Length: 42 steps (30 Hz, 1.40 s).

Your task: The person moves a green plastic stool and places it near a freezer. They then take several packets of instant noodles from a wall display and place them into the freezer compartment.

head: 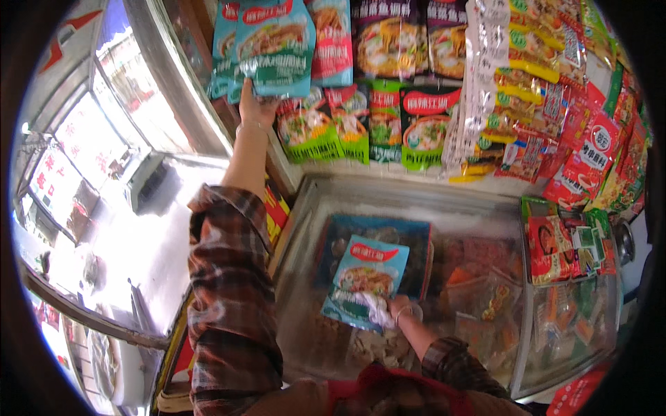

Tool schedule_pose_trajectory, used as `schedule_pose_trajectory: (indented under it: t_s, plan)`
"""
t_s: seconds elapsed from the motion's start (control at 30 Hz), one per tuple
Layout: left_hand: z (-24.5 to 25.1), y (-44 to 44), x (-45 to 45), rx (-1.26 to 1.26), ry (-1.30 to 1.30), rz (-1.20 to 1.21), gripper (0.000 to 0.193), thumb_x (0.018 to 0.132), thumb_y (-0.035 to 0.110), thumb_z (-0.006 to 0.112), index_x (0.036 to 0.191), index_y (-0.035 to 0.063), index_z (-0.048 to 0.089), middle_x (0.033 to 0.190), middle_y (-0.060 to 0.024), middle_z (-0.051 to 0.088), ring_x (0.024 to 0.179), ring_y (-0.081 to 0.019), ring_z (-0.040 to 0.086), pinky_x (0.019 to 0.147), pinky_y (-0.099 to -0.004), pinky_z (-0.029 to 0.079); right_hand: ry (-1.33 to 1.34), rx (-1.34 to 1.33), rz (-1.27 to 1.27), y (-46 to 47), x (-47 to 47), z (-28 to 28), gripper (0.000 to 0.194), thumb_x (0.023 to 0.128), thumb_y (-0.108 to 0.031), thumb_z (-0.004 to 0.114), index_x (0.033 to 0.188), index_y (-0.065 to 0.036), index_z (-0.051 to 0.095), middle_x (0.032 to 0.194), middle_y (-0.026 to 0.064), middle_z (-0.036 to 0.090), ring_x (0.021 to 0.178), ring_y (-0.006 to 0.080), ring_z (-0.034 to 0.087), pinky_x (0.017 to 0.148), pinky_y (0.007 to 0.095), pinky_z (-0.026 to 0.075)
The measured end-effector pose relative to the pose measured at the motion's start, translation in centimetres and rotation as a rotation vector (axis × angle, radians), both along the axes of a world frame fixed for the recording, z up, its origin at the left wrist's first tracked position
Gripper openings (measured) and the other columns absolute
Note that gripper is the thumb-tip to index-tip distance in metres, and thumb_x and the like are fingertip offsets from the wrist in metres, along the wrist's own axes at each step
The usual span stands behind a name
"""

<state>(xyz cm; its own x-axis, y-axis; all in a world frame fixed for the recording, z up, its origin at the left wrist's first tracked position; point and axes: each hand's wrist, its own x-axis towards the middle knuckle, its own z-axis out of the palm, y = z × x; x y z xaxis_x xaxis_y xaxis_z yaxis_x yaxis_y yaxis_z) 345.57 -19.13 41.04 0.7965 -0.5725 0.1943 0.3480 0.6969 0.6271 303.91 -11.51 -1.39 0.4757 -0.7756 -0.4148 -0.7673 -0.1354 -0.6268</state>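
Note:
My left hand (pixel 256 110) reaches up to the wall display. It grips the bottom edge of a light-blue seasoning packet (pixel 274 44), thumb on the front, other fingers mostly hidden behind. Lower down, my right hand (pixel 401 306) has a crumpled white cloth (pixel 375 308) in its fingers. The cloth lies against the lower part of another light-blue food packet (pixel 367 278), over the freezer's glass lid (pixel 307 322). Whether that packet rests on the glass or is held off it, I cannot tell.
Purple packets (pixel 387 41), green packets (pixel 429 130) and strips of yellow sachets (pixel 515 99) hang along the wall. Red and green packets (pixel 551 244) lie on the freezer's right side. Through the glass show bagged foods (pixel 484 296). A window frame (pixel 182 78) stands at left.

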Motion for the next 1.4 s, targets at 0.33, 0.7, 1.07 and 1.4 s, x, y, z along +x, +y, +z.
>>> schedule_pose_trajectory:
  t_s: [0.33,0.7,1.07,1.4]
  plan:
    - [-4.5,5.8,-5.2,-0.075,-0.04,-0.032,0.035,0.088,0.021,0.056,0.118,0.0054,0.048,0.118,-0.0106,0.054,0.105,-0.0265,0.053,0.094,-0.0433,0.041,0.046,-0.014,-0.037,-0.1,0.4,1.9,0.063,0.078,-0.059,0.052,0.081,0.003,0.064,0.074,0.0253,0.06,0.074,0.0405,0.059,0.066,0.0462,0.045]
    - [-33.0,22.1,-31.4,0.768,0.648,0.029,0.038,0.084,0.016,0.062,0.117,0.0068,0.044,0.092,-0.0089,0.058,0.075,-0.02,0.059,0.053,-0.0379,0.048,-0.124,0.336,-0.003,-1.3,-0.1,-2.2,0.041,0.083,-0.029,0.059,0.117,-0.006,0.056,0.098,0.0169,0.062,0.076,0.0261,0.062,0.06,0.0381,0.047]
    - [-42.2,27.4,-25.6,1.086,-0.34,-0.499,0.037,0.079,0.009,0.066,0.11,0.0022,0.048,0.101,-0.0122,0.058,0.079,-0.0245,0.061,0.061,-0.0386,0.054,-0.014,0.486,-0.259,0.3,-0.2,7.1,0.081,0.055,-0.058,0.078,0.092,0.011,0.06,0.077,0.0135,0.06,0.061,0.0216,0.055,0.053,0.0381,0.043]
    - [-15.0,10.3,-0.6,0.591,-0.448,0.067,0.042,0.084,0.025,0.06,0.118,0.0053,0.043,0.106,-0.0083,0.051,0.087,-0.0194,0.052,0.072,-0.0324,0.047,-0.098,0.381,-0.234,-1.3,-1.1,-0.2,0.054,0.064,-0.037,0.08,0.091,0.006,0.063,0.082,0.0127,0.065,0.066,0.0205,0.062,0.057,0.0352,0.049]
